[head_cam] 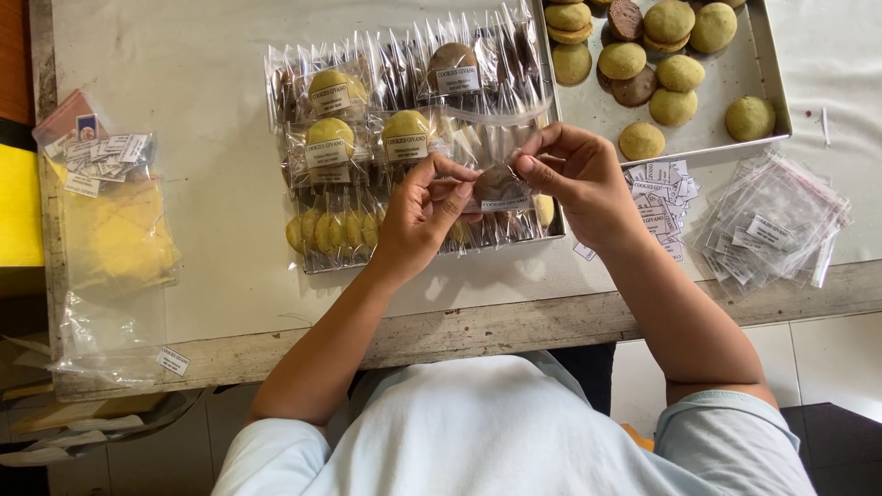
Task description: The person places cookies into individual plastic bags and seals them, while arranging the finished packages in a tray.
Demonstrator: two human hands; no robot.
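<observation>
Clear cellophane sleeve holding one brown round cookie point(499, 181), with a white paper label across its front, was held above the table's near edge, over the front of a metal tray of packed cookies point(413, 138). The left hand point(418, 216) pinched the sleeve's left edge between thumb and fingertips; the right hand point(574, 174) pinched its top right edge, the two grips apparently keeping the film taut and the cookie steady between them. Behind it, the packed tray carried rows of sleeved yellow and brown cookies standing on edge, presumably so that more fitted in. A second steel baking tray point(717, 138) at upper right bore loose green and brown sandwich cookies, near the right hand. A heap of small white printed labels point(663, 197) lay just beside the right wrist, and a stack of empty clear sleeves point(772, 225) farther right, both seemingly kept within reach. A large clear plastic bag with yellow contents and more labels point(110, 211) lay well apart at left.
</observation>
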